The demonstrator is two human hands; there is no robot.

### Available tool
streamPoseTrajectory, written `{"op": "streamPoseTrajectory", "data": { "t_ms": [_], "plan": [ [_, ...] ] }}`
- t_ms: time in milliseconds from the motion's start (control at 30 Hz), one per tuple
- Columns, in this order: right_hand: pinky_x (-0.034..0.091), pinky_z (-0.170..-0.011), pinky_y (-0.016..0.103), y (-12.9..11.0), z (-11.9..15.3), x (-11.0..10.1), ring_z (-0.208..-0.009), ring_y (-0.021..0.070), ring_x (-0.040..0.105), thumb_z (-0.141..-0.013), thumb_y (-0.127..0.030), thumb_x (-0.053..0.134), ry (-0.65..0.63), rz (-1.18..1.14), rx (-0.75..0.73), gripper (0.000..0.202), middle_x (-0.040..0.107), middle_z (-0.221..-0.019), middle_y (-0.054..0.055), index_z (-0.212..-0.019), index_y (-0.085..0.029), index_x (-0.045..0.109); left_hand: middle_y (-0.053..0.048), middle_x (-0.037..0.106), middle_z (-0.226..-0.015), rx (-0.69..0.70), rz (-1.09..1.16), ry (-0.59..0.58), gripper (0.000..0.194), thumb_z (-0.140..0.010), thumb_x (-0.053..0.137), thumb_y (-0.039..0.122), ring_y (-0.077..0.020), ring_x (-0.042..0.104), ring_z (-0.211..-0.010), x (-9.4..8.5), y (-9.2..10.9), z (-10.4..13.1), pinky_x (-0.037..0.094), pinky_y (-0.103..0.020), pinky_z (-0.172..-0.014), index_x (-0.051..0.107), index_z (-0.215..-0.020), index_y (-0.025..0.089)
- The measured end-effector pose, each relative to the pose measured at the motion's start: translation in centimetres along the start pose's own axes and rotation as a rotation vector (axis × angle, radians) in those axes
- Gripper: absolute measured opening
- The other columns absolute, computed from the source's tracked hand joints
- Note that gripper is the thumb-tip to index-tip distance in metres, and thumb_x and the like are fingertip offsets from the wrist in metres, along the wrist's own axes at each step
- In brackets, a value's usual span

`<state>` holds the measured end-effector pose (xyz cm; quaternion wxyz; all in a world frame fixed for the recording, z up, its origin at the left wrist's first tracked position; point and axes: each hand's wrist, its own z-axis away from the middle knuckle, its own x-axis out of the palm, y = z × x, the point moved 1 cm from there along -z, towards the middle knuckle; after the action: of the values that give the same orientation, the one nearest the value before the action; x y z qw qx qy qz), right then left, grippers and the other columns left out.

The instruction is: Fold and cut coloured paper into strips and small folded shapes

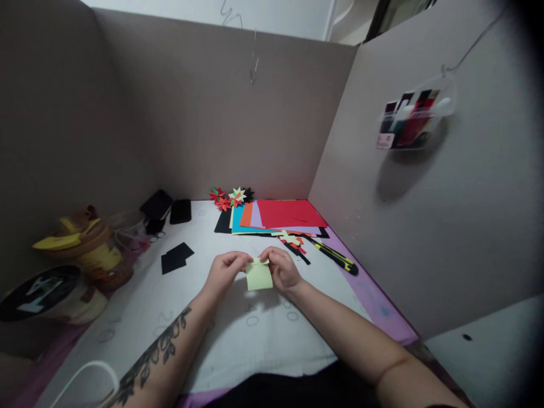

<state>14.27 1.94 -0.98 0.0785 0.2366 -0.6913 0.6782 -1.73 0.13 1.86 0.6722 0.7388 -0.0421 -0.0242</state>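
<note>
A small pale green paper square (259, 277) is held up over the white work surface. My left hand (226, 270) pinches its upper left corner between thumb and fingers. At the upper right corner my right hand (283, 268) grips it the same way. The paper's top edge between the two hands looks folded or creased, and its lower part hangs free, curving slightly. Just behind the hands lie pale green, orange and black paper strips (289, 238).
Stacked coloured sheets (293, 213) lie at the back, beside folded paper stars (237, 196). A yellow-black cutter (335, 258) rests at right. Black paper squares (175, 259), a dark phone-like object (181, 211) and pots (96, 249) are left. Grey walls enclose the surface (140, 294).
</note>
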Motion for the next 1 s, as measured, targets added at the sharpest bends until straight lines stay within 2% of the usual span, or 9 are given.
{"op": "streamPoseTrajectory", "data": {
  "t_ms": [167,267,400,567,700,767,867,1000],
  "plan": [
    [0.033,-0.051,0.022,0.4,-0.2,-0.2,-0.05,0.009,0.045,-0.065,-0.029,0.072,-0.007,0.162,-0.123,0.021,0.053,-0.058,-0.005,-0.074,-0.02,0.055,-0.001,0.062,-0.066,0.092,-0.23,0.043,0.019,-0.067,0.068,0.032,-0.0112,0.054,-0.059,-0.1,-0.1,0.0,0.044,-0.021,-0.056,0.066,-0.074,0.015],
    [0.035,-0.053,0.022,0.4,-0.3,-0.2,-0.051,0.0093,0.046,-0.068,-0.031,0.069,-0.015,0.208,-0.125,0.023,0.052,-0.058,-0.006,-0.081,-0.021,0.053,0.001,0.06,-0.069,0.173,-0.264,0.075,0.02,-0.069,0.068,0.032,-0.0113,0.055,-0.061,-0.3,-0.4,-0.3,0.046,-0.021,-0.057,0.062,-0.08,0.016],
    [0.037,-0.055,0.023,0.3,-0.2,0.0,-0.055,0.0108,0.049,-0.073,-0.03,0.062,-0.008,0.332,-0.128,0.015,0.054,-0.062,-0.005,-0.082,-0.021,0.055,0.002,0.059,-0.071,0.228,-0.307,0.092,0.02,-0.07,0.066,0.029,-0.0123,0.058,-0.066,-0.5,-0.7,-0.4,0.048,-0.022,-0.062,0.055,-0.083,0.019],
    [0.042,-0.069,0.028,-0.4,0.2,0.5,-0.072,0.0152,0.054,-0.077,-0.024,0.055,-0.024,0.729,-0.342,0.007,0.06,-0.074,0.0,-0.072,-0.021,0.058,0.002,0.06,-0.07,0.267,-0.436,0.024,0.015,-0.072,0.063,0.029,-0.0119,0.057,-0.064,-0.5,-0.7,-0.3,0.047,-0.022,-0.062,0.052,-0.076,0.02],
    [0.04,-0.075,0.032,-1.1,0.3,0.8,-0.077,0.0175,0.052,-0.081,-0.019,0.05,-0.161,0.951,-0.531,0.011,0.058,-0.074,0.002,-0.072,-0.022,0.057,0.004,0.058,-0.067,0.308,-0.501,-0.035,0.011,-0.074,0.061,0.028,-0.0101,0.053,-0.06,-0.5,-0.6,-0.1,0.042,-0.021,-0.059,0.052,-0.074,0.02],
    [0.039,-0.076,0.032,-1.3,0.2,0.8,-0.078,0.0181,0.051,-0.082,-0.018,0.048,-0.224,1.009,-0.588,0.011,0.058,-0.075,0.003,-0.074,-0.022,0.056,0.004,0.055,-0.066,0.316,-0.489,-0.044,0.013,-0.074,0.061,0.027,-0.0096,0.05,-0.059,-0.6,-0.5,-0.1,0.041,-0.02,-0.057,0.051,-0.072,0.02],
    [0.039,-0.074,0.031,-1.6,0.1,0.4,-0.076,0.0174,0.05,-0.082,-0.019,0.048,-0.217,0.992,-0.609,0.011,0.055,-0.074,0.003,-0.073,-0.021,0.054,0.004,0.053,-0.066,0.285,-0.357,-0.032,0.017,-0.072,0.064,0.027,-0.011,0.053,-0.063,-0.8,-0.2,-0.3,0.042,-0.021,-0.059,0.049,-0.07,0.019],
    [0.038,-0.066,0.027,-2.0,-0.4,-0.8,-0.069,0.0149,0.049,-0.08,-0.021,0.052,-0.145,0.839,-0.47,0.011,0.053,-0.07,0.0,-0.069,-0.02,0.053,0.004,0.053,-0.064,0.191,-0.185,0.007,0.021,-0.069,0.068,0.028,-0.0107,0.054,-0.061,-1.5,-0.1,-0.8,0.041,-0.02,-0.056,0.049,-0.072,0.018]
  ]
}}
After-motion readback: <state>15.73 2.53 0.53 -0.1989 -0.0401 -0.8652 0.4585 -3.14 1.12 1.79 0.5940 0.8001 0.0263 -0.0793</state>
